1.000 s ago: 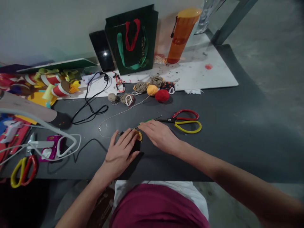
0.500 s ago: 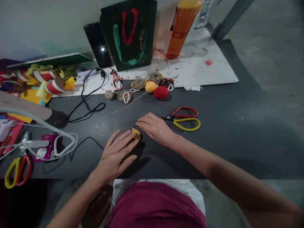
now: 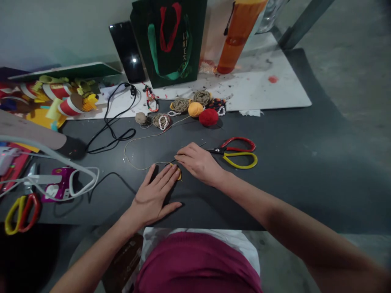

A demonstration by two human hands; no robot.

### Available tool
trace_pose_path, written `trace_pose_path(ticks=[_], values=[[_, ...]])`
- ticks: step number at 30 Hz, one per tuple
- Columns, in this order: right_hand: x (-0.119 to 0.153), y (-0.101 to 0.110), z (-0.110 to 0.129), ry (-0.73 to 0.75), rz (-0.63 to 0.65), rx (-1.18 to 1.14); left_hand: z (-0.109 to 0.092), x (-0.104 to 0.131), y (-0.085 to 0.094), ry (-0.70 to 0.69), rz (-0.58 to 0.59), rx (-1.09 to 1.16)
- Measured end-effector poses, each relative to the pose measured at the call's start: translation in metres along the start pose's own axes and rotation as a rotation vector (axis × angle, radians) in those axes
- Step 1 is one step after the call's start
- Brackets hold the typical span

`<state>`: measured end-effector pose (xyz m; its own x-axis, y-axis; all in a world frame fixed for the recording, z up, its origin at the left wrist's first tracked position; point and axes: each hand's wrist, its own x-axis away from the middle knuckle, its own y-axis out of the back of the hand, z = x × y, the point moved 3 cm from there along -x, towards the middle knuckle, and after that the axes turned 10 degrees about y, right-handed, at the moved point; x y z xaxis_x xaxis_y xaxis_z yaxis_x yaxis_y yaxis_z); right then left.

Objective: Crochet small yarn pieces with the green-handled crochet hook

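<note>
My left hand (image 3: pixel 155 194) lies flat with its fingers stretched out, pressing on a small yellow crocheted piece (image 3: pixel 179 176) on the dark table. The fingertips cover most of that piece. Just to the right, my right hand (image 3: pixel 200 163) is closed in a pinch on a thin dark crochet hook (image 3: pixel 171 162). One end of the hook points at the yellow piece, and the other shows beyond my knuckles. From the work, a thin strand of yarn (image 3: pixel 140 167) loops left and then back to the yellow yarn ball (image 3: pixel 195 109).
Scissors with red and yellow handles (image 3: pixel 240 160) lie right of my right hand. Behind are a red yarn ball (image 3: pixel 208 117), crocheted rosettes (image 3: pixel 180 105), a dark gift bag (image 3: pixel 171 40), a phone (image 3: pixel 127 53) and an orange bottle (image 3: pixel 235 40). Cables (image 3: pixel 106 134) and more scissors (image 3: pixel 29 211) are leftward.
My left hand has flattened and its fingers have slid over the yellow piece, covering more of it. My right hand keeps its pinch in nearly the same place. The view has shifted slightly.
</note>
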<state>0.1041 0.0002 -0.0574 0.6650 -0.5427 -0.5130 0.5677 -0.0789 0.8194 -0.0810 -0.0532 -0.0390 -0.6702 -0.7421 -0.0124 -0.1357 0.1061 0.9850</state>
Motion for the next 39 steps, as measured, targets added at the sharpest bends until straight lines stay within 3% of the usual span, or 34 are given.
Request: trace_pose_path(ticks=[2,3,7,9,12,15,17,22,29,32,39], values=[[0.000,0.000,0.000,0.001,0.005,0.007,0.001,-0.001,0.001,-0.003,0.035,0.022],[0.000,0.000,0.000,0.004,0.006,0.010,0.004,-0.001,0.005,0.012,-0.004,0.037],[0.001,0.003,-0.002,0.028,-0.006,0.009,0.023,-0.010,0.040,0.262,-0.404,0.120],[0.001,0.006,-0.003,0.030,-0.001,0.030,0.033,-0.022,0.056,0.366,-0.469,0.112],[0.002,0.010,-0.007,0.005,0.039,0.079,0.046,-0.051,0.064,0.430,-0.333,0.110],[0.001,0.010,-0.010,-0.012,0.091,0.080,0.057,-0.076,0.053,0.455,-0.124,0.269],[0.000,0.009,-0.012,-0.012,0.119,0.062,0.062,-0.084,0.041,0.483,-0.046,0.406],[-0.003,0.005,-0.017,-0.006,0.170,0.018,0.069,-0.083,0.018,0.530,-0.009,0.621],[-0.004,0.005,-0.012,-0.002,0.199,-0.039,0.065,-0.080,0.018,0.456,0.025,0.742],[-0.003,0.005,-0.009,0.037,0.133,-0.046,0.064,-0.078,0.016,0.501,0.031,0.903],[0.001,0.014,-0.009,-0.059,-0.216,-0.154,0.054,-0.072,0.014,0.547,0.118,1.424]])
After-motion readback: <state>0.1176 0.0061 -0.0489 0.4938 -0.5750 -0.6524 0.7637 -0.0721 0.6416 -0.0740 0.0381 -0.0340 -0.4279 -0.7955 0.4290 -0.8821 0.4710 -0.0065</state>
